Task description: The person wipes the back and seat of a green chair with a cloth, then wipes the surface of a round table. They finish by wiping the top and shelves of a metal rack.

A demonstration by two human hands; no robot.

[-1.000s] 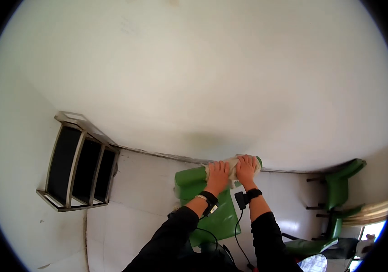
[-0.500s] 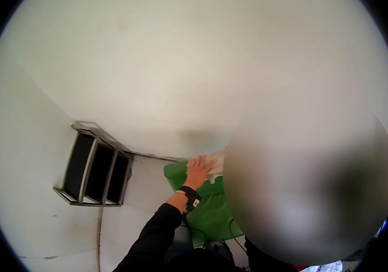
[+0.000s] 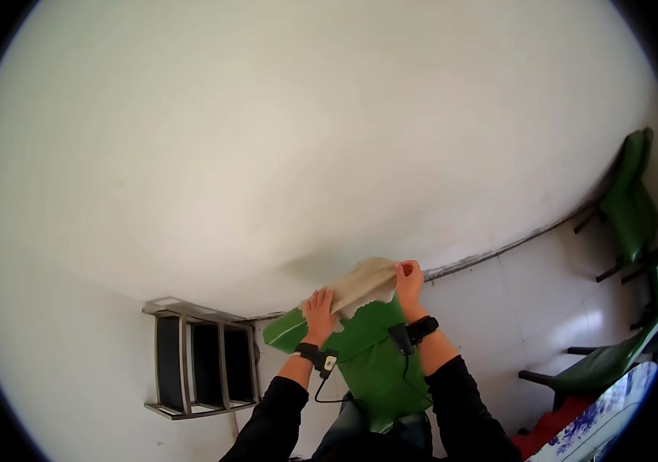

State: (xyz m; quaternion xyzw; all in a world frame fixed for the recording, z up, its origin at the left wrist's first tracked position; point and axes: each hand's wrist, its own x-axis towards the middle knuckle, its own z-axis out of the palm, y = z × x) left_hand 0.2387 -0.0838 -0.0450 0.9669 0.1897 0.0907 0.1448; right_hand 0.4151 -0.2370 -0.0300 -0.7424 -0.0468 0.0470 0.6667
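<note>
A green chair point(image 3: 379, 369) stands in front of me, and a beige cloth point(image 3: 364, 285) with a jagged pale lower edge lies over the top of its backrest. My left hand point(image 3: 318, 314) rests on the left end of the cloth with its fingers stretched out. At the cloth's right end, my right hand point(image 3: 409, 279) pinches the corner between thumb and fingers. Both wrists wear black bands with small devices and cables.
A metal rack with dark shelves point(image 3: 204, 362) stands at left by the wall point(image 3: 283, 169). More green chairs point(image 3: 631, 208) line the right side. A table with a blue-patterned white cover point(image 3: 602, 412) is at lower right, beside something red point(image 3: 556, 431).
A large blurred round shape that covered the right side is gone. My right hand now shows, holding the cloth's right end. The view has shifted, and my left hand stays on the cloth.
</note>
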